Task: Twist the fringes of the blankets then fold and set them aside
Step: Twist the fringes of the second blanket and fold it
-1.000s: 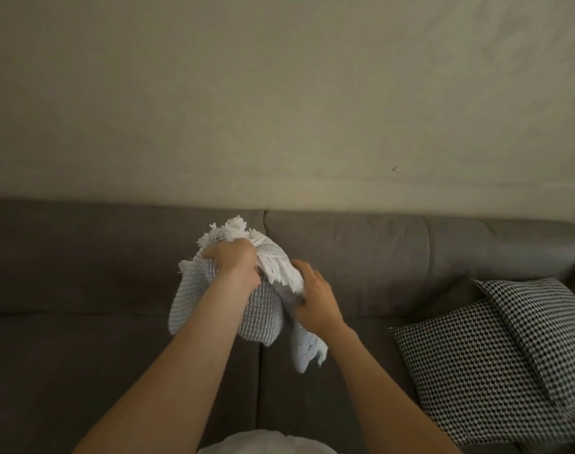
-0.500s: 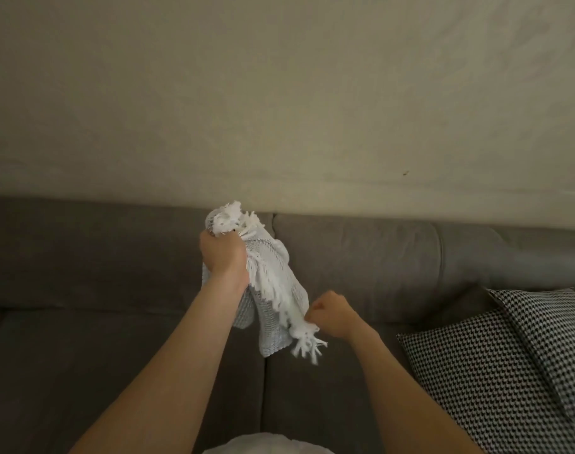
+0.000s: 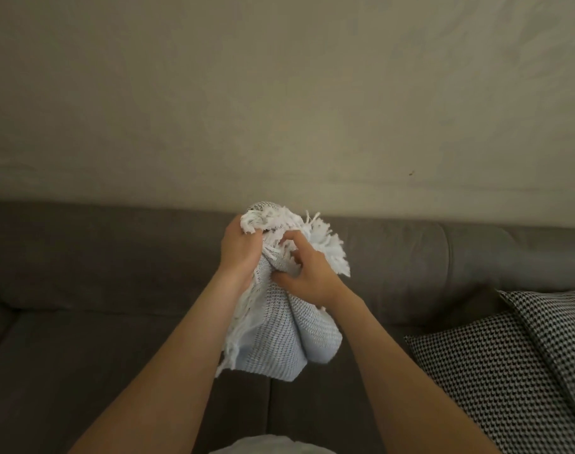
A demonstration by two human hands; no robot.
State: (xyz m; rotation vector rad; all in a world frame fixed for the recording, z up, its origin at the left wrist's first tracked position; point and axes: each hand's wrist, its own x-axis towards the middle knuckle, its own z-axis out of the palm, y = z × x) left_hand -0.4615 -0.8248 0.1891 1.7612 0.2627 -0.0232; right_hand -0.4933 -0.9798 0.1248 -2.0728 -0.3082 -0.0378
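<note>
- Bunched blanket (image 3: pixel 279 326) in the air above the sofa (image 3: pixel 83 339), gripped near its top by the left hand (image 3: pixel 238 253).
- Beside it, right hand (image 3: pixel 307 273) curled into the fringe (image 3: pixel 325 247), pinching strands.
- Better to take a few strands only, roll them one way between fingertips, hold the cloth firm so nothing slips.

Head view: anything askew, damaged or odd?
Nothing stands out. The waffle-knit blanket is bunched in mid-air over the grey sofa, with the left hand and right hand both gripping near its loose fringe. Two houndstooth cushions lean overlapped at the right. No tear or spill is visible.
</note>
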